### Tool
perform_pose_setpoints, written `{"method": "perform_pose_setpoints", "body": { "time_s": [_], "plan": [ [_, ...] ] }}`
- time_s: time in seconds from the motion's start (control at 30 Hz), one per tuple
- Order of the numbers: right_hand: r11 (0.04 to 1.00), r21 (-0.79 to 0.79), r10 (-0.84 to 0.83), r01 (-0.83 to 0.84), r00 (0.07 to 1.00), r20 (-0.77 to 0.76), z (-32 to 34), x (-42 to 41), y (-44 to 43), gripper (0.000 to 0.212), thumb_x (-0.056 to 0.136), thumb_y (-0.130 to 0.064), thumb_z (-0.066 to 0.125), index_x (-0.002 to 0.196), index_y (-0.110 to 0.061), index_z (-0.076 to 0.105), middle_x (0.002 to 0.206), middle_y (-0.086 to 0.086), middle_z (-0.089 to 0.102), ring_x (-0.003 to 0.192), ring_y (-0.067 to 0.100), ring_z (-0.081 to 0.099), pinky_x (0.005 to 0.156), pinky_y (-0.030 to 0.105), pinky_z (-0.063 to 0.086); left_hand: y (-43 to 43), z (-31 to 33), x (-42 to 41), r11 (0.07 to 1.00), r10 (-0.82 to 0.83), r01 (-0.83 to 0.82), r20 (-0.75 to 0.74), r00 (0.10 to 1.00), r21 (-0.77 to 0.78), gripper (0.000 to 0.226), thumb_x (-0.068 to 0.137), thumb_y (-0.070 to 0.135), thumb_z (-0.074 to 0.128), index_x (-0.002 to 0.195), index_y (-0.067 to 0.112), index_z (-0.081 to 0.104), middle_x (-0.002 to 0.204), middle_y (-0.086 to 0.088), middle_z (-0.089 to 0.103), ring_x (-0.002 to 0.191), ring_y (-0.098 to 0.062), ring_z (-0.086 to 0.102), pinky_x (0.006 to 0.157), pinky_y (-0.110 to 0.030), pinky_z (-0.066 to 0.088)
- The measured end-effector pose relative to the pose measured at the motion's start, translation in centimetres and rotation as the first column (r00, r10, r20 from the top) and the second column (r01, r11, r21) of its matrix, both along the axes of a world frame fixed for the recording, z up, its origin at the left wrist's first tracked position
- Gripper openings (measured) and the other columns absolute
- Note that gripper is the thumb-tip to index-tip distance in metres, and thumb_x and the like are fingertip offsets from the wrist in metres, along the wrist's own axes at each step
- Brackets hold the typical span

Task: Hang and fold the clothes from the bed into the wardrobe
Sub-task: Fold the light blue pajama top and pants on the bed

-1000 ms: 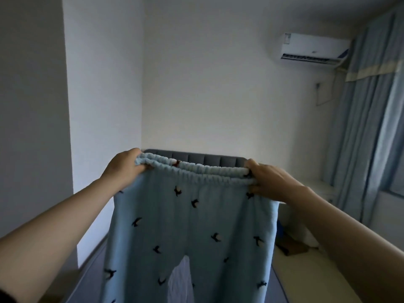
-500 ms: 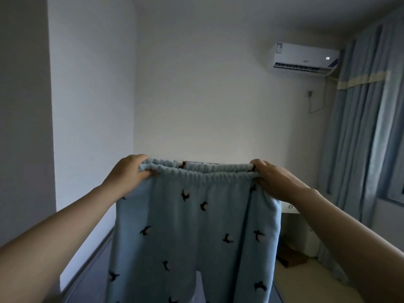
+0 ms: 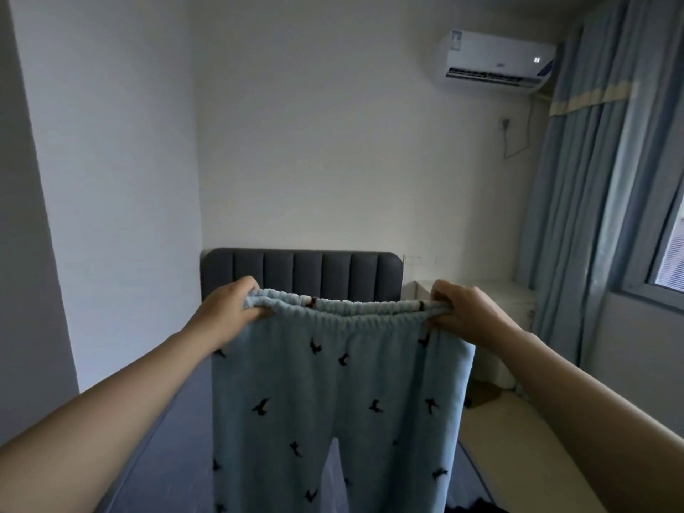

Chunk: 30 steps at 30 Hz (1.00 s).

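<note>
Pale grey-white plaster fills most of what I see: the wall (image 3: 333, 142) ahead, with another section of wall jutting in on my left. Down the right side hang the blue curtains (image 3: 592, 179), topped by a cream band, and beside them the corner of a window frame (image 3: 662, 261). Below me lies the bed (image 3: 174, 431), dark-covered, with its padded grey headboard (image 3: 301, 270) standing against the wall. In front of that, held up in the air above the bed, are the trousers (image 3: 333, 401): light blue fleece with small dark bird-like marks, both legs hanging straight down out of frame. High on the wall to the right sits the white air conditioner (image 3: 496, 61), a cord trailing down from near it. A pale bedside cabinet (image 3: 492, 301) stands between the headboard and the curtains; something dark lies on the floor at its foot, though I can't make out what it is in this light. My left hand (image 3: 225, 312) is clenched on the left end of the gathered elastic waistband (image 3: 348, 309), fingers curled under the fabric. My right hand (image 3: 466, 312) pinches the right end the same way, and the band is stretched level between them.
</note>
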State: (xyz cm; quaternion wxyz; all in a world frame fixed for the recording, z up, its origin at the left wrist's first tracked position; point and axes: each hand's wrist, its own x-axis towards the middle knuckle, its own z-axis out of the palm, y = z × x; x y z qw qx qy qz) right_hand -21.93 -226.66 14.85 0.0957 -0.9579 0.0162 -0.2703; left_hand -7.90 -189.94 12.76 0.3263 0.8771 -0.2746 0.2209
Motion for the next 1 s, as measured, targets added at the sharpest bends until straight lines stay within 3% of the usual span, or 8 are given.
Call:
{"method": "perform_pose_setpoints", "body": {
  "time_s": [0.23, 0.37, 0.47, 0.57, 0.63, 0.8, 0.9, 1.0],
  "plan": [
    [0.986, 0.144, -0.090, 0.082, 0.995, 0.048, -3.2, 0.8, 0.6, 0.011, 0.079, -0.030, 0.074, 0.079, -0.024, 0.064, 0.072, -0.003, 0.063, 0.070, 0.018, 0.056, 0.064, 0.034, 0.046, 0.0, -2.8, 1.4, 0.997, -0.079, 0.081, 0.109, 0.991, -0.016, 0.024, 0.089, 0.018, 0.064, 0.095, 0.022, 0.041, 0.081, 0.005, 0.053, 0.067, -0.005, 0.051, 0.058, -0.022, 0.040],
    [0.935, 0.335, -0.109, 0.118, 0.993, -0.046, -4.5, 1.0, 1.1, 0.018, 0.080, -0.034, 0.074, 0.074, -0.018, 0.067, 0.061, -0.007, 0.053, 0.061, 0.011, 0.048, 0.055, 0.025, 0.040, 0.1, -4.5, 2.1, 0.998, -0.041, 0.038, -0.089, 0.995, -0.043, 0.019, 0.084, 0.029, 0.069, 0.088, 0.027, 0.051, 0.083, 0.007, 0.062, 0.074, -0.013, 0.058, 0.065, -0.032, 0.047],
    [0.775, 0.614, -0.100, 0.152, 0.988, -0.119, -5.2, 1.1, 1.9, 0.024, 0.080, -0.034, 0.074, 0.072, -0.012, 0.071, 0.061, -0.003, 0.058, 0.058, 0.010, 0.052, 0.049, 0.019, 0.042, -0.6, -5.6, 2.3, 0.994, 0.045, -0.075, -0.323, 0.945, -0.082, 0.019, 0.078, 0.035, 0.076, 0.079, 0.019, 0.065, 0.080, 0.001, 0.068, 0.076, -0.018, 0.061, 0.072, -0.034, 0.049],
    [0.443, 0.895, -0.113, 0.062, 0.994, -0.013, -4.1, 0.7, 3.0, 0.014, 0.082, -0.024, 0.074, 0.089, -0.012, 0.075, 0.084, 0.008, 0.072, 0.079, 0.021, 0.067, 0.072, 0.032, 0.058, -1.4, -4.7, 1.6, 0.889, -0.111, -0.138, -0.498, 0.860, -0.437, 0.032, 0.075, 0.033, 0.079, 0.061, 0.010, 0.062, 0.064, -0.001, 0.063, 0.065, -0.019, 0.057, 0.065, -0.031, 0.045],
    [0.311, 0.950, -0.084, -0.038, 0.994, 0.068, -2.4, 0.5, 3.7, 0.016, 0.086, -0.019, 0.068, 0.098, -0.009, 0.071, 0.093, 0.013, 0.070, 0.082, 0.022, 0.066, 0.072, 0.034, 0.058, -1.8, -3.1, 0.9, 0.788, -0.211, -0.157, -0.500, 0.840, -0.596, 0.029, 0.074, 0.035, 0.079, 0.061, 0.014, 0.064, 0.059, 0.003, 0.064, 0.058, -0.013, 0.059, 0.060, -0.027, 0.048],
    [0.517, 0.855, 0.078, 0.045, 0.992, -0.099, -0.8, 0.3, 7.6, 0.004, 0.091, -0.007, 0.057, 0.092, -0.010, 0.060, 0.093, 0.016, 0.061, 0.081, 0.024, 0.062, 0.065, 0.036, 0.057, -4.7, -2.7, -2.4, 0.747, -0.375, -0.131, -0.575, 0.727, -0.652, 0.024, 0.083, 0.016, 0.073, 0.099, 0.000, 0.063, 0.093, -0.014, 0.068, 0.080, -0.023, 0.065, 0.066, -0.033, 0.054],
    [0.321, 0.947, 0.292, -0.023, 0.953, -0.075, -2.5, -0.7, 9.3, 0.016, 0.095, 0.001, 0.048, 0.088, -0.006, 0.061, 0.084, 0.011, 0.061, 0.067, 0.015, 0.063, 0.055, 0.025, 0.056, -5.6, -4.2, -5.1, 0.654, -0.498, -0.155, -0.576, 0.649, -0.740, 0.033, 0.084, 0.008, 0.070, 0.111, -0.005, 0.058, 0.102, -0.016, 0.068, 0.087, -0.023, 0.067, 0.070, -0.033, 0.056],
    [0.109, 0.991, 0.388, -0.083, 0.921, 0.034, -3.5, -1.8, 9.1, 0.027, 0.097, 0.001, 0.043, 0.096, -0.002, 0.070, 0.094, 0.017, 0.070, 0.077, 0.020, 0.069, 0.064, 0.027, 0.059, -5.8, -4.2, -6.8, 0.606, -0.581, -0.103, -0.528, 0.620, -0.789, 0.028, 0.083, 0.004, 0.068, 0.109, -0.003, 0.060, 0.095, -0.013, 0.071, 0.080, -0.017, 0.070, 0.063, -0.026, 0.056]
  ]
}}
